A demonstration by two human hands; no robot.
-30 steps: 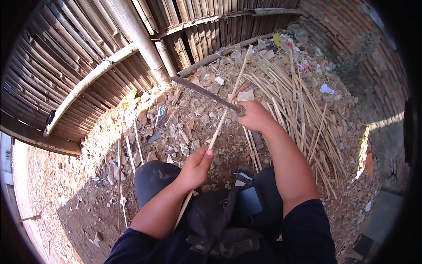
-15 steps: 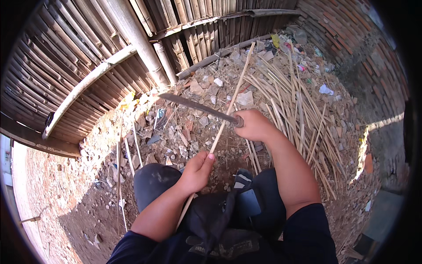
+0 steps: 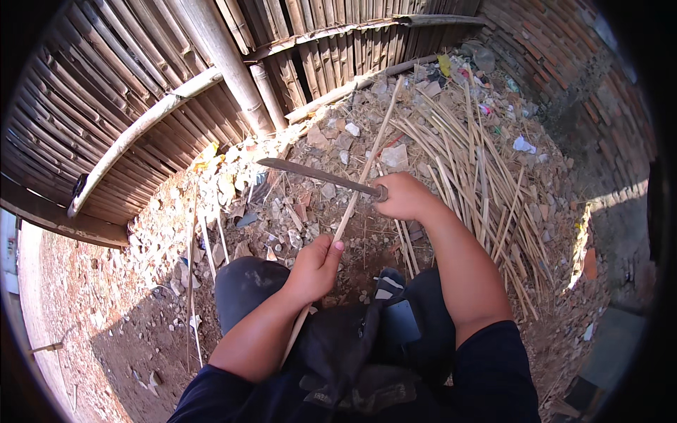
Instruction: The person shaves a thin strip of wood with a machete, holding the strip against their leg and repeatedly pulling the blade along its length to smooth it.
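Observation:
A long pale bamboo strip (image 3: 375, 149) slants away from my lap, gripped partway along by my left hand (image 3: 314, 269), with the thumb lying along it. My right hand (image 3: 405, 199) is closed round the handle of a long dark-bladed machete (image 3: 308, 170). Its blade points left and crosses the strip just beyond my left hand, seemingly touching it. The strip's near end runs under my left forearm, where part of it is hidden.
A pile of cut bamboo strips (image 3: 474, 169) lies at the right on rubble-strewn ground. A bamboo fence (image 3: 127, 106) curves along the far left, and a brick wall (image 3: 606, 134) stands at the right. A few sticks (image 3: 191, 282) are beside my left knee.
The bamboo strip has shifted slightly, its far tip now a little lower and further left. Both hands have moved slightly; the machete blade still crosses the strip, lying a bit flatter.

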